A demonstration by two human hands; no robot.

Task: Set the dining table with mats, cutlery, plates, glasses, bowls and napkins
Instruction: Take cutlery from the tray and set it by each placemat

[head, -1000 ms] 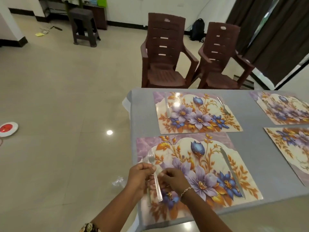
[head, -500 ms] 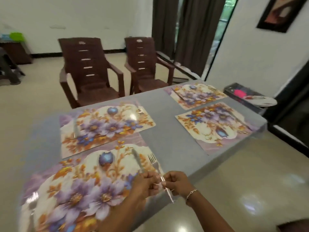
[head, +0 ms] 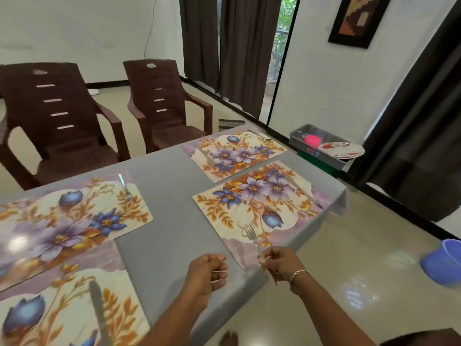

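My right hand [head: 280, 264] is shut on a fork [head: 251, 238], whose tines lie over the near edge of a floral mat [head: 254, 203] on the grey table [head: 169, 221]. Loosely curled and holding nothing, my left hand [head: 208, 273] hovers over the bare tablecloth. A knife [head: 303, 193] lies along that mat's far side. The left mat [head: 74, 216] carries a fork [head: 124, 187]. The nearest mat [head: 62, 313] has a knife [head: 98, 313]. A far mat [head: 234, 152] holds cutlery too.
Two brown plastic chairs [head: 62, 126] [head: 164, 106] stand behind the table. A tray [head: 321, 151] to the right holds stacked plates [head: 341, 149] and a pink item. A blue bucket [head: 446, 262] sits on the floor at the right. Dark curtains hang by the doorway.
My view has swung right along the table. Both hands held the fork before; now only my right hand has it, over a mat further right, and my left hand has come off it.
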